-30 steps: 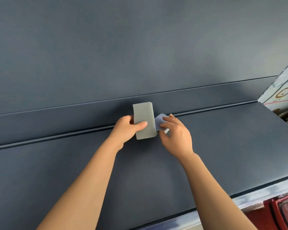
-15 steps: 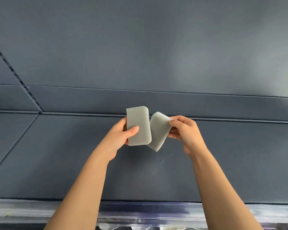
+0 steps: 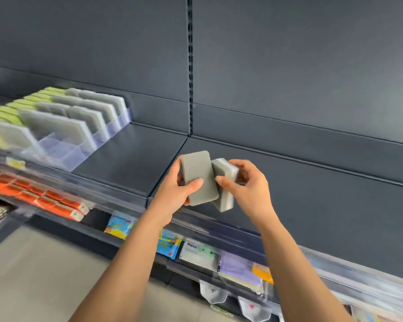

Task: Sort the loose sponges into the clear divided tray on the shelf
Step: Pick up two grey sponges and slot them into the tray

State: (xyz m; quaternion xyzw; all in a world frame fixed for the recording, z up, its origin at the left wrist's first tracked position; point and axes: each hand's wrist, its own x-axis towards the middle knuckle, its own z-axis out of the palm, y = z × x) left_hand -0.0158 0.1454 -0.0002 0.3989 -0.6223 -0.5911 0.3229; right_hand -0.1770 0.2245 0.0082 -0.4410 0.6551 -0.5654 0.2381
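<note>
A grey sponge (image 3: 198, 166) is held upright in the left hand (image 3: 182, 189), the thumb laid across its face and the fingers curled behind it. A second sponge (image 3: 223, 198), grey with a pale edge, is pinched in the right hand (image 3: 249, 184) between thumb and fingertips. The two sponges are touching or nearly so, and are carried in the air above the bare shelf (image 3: 135, 159). The clear divided tray (image 3: 63, 154) stands well apart to the left on that shelf. Its rear slots are filled with upright grey sponges (image 3: 84, 112) and green ones (image 3: 12, 110), while an empty compartment is seen at the front.

Several mishaps can be foreseen. The right-hand sponge is gripped only lightly near its top, so it could be knocked loose against the other and dropped onto the packets (image 3: 170, 245) on the shelf below. The slots look narrow, so a sponge brought in tilted could be caught on a divider or pushed against its neighbours. A sponge could also be put among the wrong colour, since much of the tray is blurred.
</note>
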